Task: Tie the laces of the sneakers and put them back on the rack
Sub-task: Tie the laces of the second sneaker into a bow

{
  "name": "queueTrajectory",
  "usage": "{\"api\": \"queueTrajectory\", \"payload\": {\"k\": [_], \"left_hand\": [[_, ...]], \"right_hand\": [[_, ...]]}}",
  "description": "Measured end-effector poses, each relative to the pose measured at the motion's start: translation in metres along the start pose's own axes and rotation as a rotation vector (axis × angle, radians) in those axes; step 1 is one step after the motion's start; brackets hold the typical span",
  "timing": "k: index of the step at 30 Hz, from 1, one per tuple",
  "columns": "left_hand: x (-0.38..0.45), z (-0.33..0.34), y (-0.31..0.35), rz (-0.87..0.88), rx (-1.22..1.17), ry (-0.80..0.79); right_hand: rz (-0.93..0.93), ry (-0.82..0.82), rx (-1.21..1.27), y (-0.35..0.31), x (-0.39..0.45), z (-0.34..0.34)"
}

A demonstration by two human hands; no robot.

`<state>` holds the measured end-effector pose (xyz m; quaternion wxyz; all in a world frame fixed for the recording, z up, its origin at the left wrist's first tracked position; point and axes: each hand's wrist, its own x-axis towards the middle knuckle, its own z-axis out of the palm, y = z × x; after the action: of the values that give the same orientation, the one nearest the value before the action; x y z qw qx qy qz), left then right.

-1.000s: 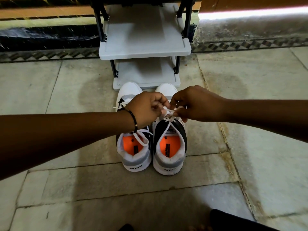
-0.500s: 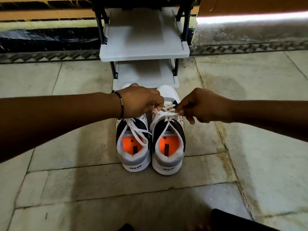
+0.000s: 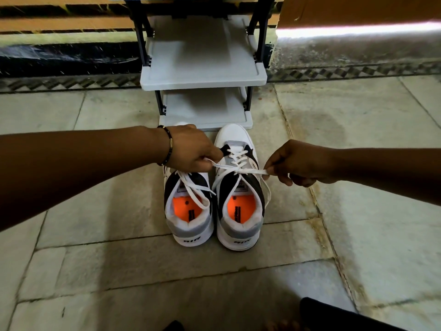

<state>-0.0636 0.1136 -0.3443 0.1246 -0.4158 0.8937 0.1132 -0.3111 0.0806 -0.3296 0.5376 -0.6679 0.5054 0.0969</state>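
Observation:
Two white, black and grey sneakers with orange insoles stand side by side on the floor, heels toward me: the left sneaker (image 3: 191, 225) and the right sneaker (image 3: 241, 225). My left hand (image 3: 191, 149) pinches one end of the right sneaker's white lace (image 3: 238, 170), and my right hand (image 3: 296, 163) pinches the other end. The lace is stretched sideways across the tongue, with a crossing at the middle. The left sneaker's lace lies loose over its opening, and my left hand hides its toe.
A grey shoe rack (image 3: 202, 80) with dark posts stands just beyond the sneakers' toes, against the wall; its two visible shelves hold nothing. Stone floor tiles (image 3: 358, 211) surround the shoes. A dark piece of clothing (image 3: 334, 316) shows at the bottom edge.
My hands, close together over the right sneaker a second ago, have drawn apart sideways, pulling the lace ends taut. The view has shifted a little closer to the shoes.

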Motion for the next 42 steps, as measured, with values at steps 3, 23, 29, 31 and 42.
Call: {"api": "queueTrajectory", "payload": {"k": [3, 23, 29, 31, 42], "left_hand": [[-0.001, 0.003, 0.0, -0.027, -0.155, -0.071], [-0.079, 0.053, 0.028, -0.858, -1.07, 0.283], [-0.066, 0.084, 0.057, -0.807, -1.572, 0.33], [-0.058, 0.095, 0.061, -0.77, -1.511, 0.419], [-0.052, 0.108, 0.07, -0.862, -1.549, 0.644]], "right_hand": [[0.022, 0.027, -0.007, 0.003, 0.001, 0.003], [0.019, -0.072, 0.023, 0.04, 0.008, 0.026], [0.032, 0.007, 0.293, 0.028, 0.024, 0.055], [0.02, 0.072, 0.25, 0.025, 0.03, 0.061], [-0.102, 0.277, 0.216, 0.02, 0.037, 0.091]]}}
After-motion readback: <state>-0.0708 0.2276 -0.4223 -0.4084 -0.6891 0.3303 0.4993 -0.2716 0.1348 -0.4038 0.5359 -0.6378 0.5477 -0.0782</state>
